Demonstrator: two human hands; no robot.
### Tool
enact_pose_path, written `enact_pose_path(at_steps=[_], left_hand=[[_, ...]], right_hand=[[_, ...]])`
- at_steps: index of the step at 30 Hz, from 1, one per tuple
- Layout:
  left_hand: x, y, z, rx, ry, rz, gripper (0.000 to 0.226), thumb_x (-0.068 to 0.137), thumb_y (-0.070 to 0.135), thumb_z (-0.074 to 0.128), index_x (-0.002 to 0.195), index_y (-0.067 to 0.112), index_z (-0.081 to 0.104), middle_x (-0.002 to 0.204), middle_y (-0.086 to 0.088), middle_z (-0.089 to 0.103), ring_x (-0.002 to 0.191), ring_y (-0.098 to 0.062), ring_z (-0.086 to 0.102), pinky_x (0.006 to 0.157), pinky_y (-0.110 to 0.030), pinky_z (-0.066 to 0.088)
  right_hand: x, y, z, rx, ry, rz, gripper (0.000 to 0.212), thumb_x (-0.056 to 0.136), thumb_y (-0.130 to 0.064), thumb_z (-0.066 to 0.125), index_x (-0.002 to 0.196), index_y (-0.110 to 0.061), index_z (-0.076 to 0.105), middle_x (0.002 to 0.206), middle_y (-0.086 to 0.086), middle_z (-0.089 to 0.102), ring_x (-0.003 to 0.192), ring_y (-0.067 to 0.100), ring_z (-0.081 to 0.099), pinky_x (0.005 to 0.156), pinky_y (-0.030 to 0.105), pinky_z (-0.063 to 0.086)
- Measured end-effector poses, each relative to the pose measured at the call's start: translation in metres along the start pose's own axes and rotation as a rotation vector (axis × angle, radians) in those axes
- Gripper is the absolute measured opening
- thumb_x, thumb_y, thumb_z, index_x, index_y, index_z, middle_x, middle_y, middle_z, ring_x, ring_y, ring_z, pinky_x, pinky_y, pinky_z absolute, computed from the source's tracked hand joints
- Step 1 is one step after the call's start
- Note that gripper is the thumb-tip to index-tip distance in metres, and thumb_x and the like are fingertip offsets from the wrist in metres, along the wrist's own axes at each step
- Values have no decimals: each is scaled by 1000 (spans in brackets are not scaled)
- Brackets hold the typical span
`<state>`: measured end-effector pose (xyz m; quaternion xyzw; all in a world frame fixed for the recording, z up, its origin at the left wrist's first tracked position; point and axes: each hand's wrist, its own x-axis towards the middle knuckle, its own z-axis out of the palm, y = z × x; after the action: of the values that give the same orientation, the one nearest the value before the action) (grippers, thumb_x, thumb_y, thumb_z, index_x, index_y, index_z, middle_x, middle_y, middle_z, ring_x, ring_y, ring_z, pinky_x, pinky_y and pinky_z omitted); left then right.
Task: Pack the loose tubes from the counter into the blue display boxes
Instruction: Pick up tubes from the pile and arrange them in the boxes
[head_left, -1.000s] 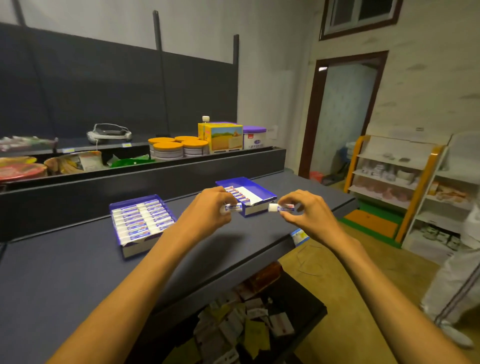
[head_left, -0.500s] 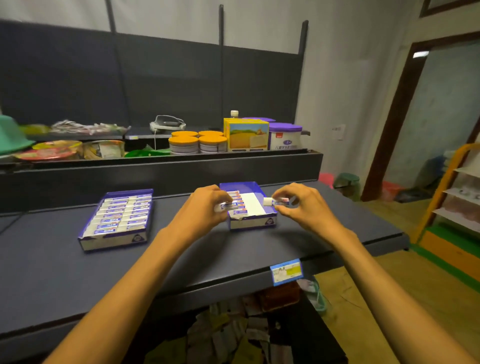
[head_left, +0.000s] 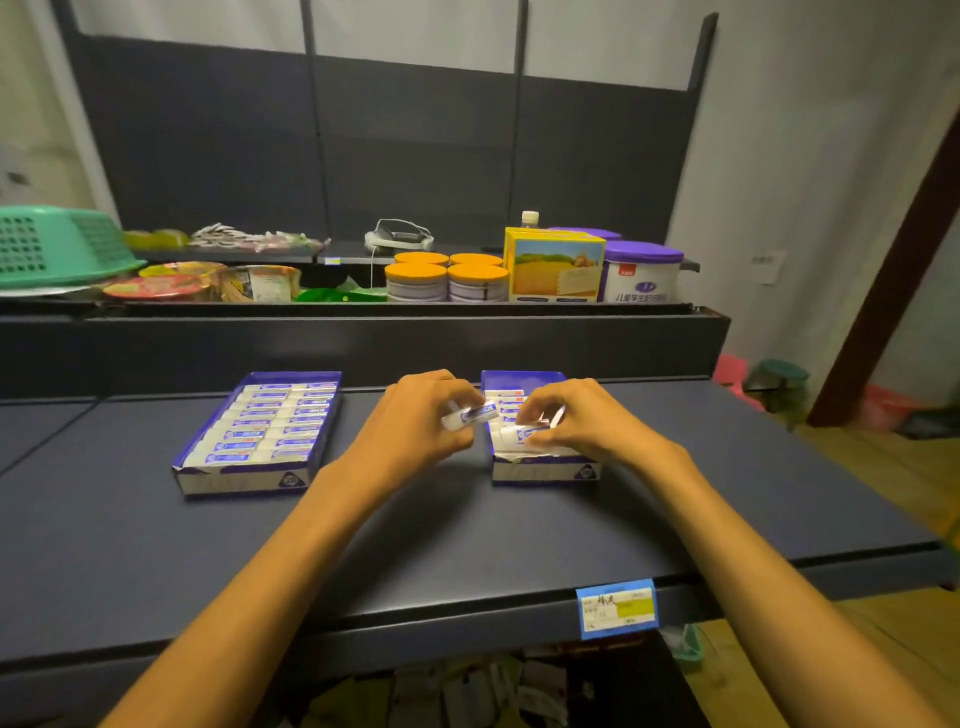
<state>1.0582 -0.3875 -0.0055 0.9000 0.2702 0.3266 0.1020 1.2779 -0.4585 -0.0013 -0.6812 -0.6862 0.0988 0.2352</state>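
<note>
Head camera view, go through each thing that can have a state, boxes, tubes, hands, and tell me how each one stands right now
Left display box: open, rows filled with tubes.
Right display box: open, partly filled.
Left hand: holds a tube beside the right box.
Right hand: pinches a second tube over the right box.
Counter: carries both boxes.
Green basket: upside down on the shelf.

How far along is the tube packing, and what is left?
Done: the left display box looks full, with rows of tubes from back to front. In hand: the left hand holds a tube beside the right display box, and the right hand sets another tube into it. Left: filling that box; the hands hide how much room remains. No loose tubes show on the counter.
</note>
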Motion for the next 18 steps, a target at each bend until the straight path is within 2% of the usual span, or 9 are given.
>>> enact_pose_path(at_steps=[4,8,12,18], left_hand=[[1,-2,8,-46,-24,-12,28,76,20,77,103,21,71,98,3,68,81,-11,64,72,-36,57],[1,-2,12,-113,-54,-65,27,73,22,79,100,23,72,94,8,70,74,-9,65,70,-35,57],[0,4,13,-198,-85,-110,27,74,20,80,99,21,73,93,6,72,74,-11,67,70,-31,58],[0,12,10,-234,-101,-110,26,75,20,81,99,20,73,94,4,72,78,-8,67,68,-23,57]], right_hand=[[6,-4,3,-37,-88,-24,20,80,-25,78,99,-25,71,96,-11,66,84,2,59,61,6,40],[13,-4,7,-57,-134,-48,17,80,-27,78,93,-30,66,100,-7,68,87,7,60,63,10,41],[17,-2,12,-79,-158,-87,17,82,-27,76,89,-30,61,93,-11,60,77,0,54,63,11,39],[20,3,13,-72,-176,-112,18,83,-29,74,99,-22,69,88,-11,59,72,2,54,61,11,37]])
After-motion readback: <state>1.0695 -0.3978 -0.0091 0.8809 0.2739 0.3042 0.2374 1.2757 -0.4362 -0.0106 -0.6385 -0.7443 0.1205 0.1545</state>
